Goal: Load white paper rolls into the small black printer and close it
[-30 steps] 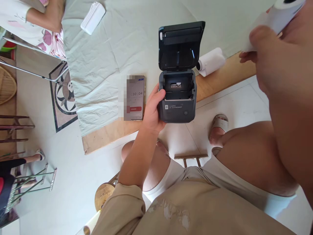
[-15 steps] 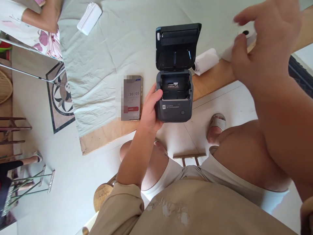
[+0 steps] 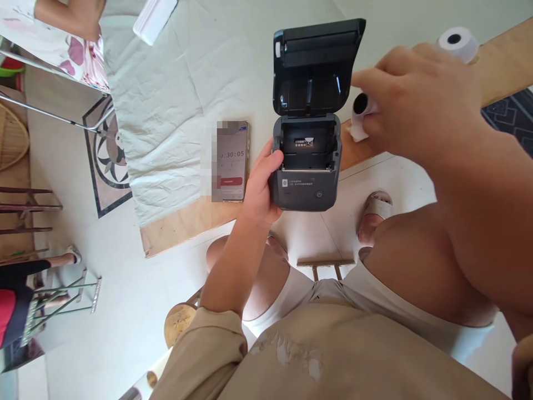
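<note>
My left hand (image 3: 264,186) is closed around the left side of a dark label printer (image 3: 306,191), held over the table's front edge. The printer's black lid (image 3: 316,72) stands raised, and its paper bay (image 3: 307,145) shows no roll inside. Just right of the printer, my right hand (image 3: 416,100) is closed on a white paper roll (image 3: 357,126) with a black core. The index finger stretches toward the lid's edge, and the palm covers much of the roll. A second white paper roll (image 3: 469,51) stands on the table beyond this hand.
A phone (image 3: 233,161) showing a timer lies left of the printer. A white folded item (image 3: 154,21) is at the far left on the pale green cloth (image 3: 166,111). Another person's arm (image 3: 75,22) shows at the top left. A wooden stool (image 3: 179,325) stands below.
My right hand has come down and left from beside the standing roll and taken hold of the nearer paper roll. The printer and left hand appear slightly further right.
</note>
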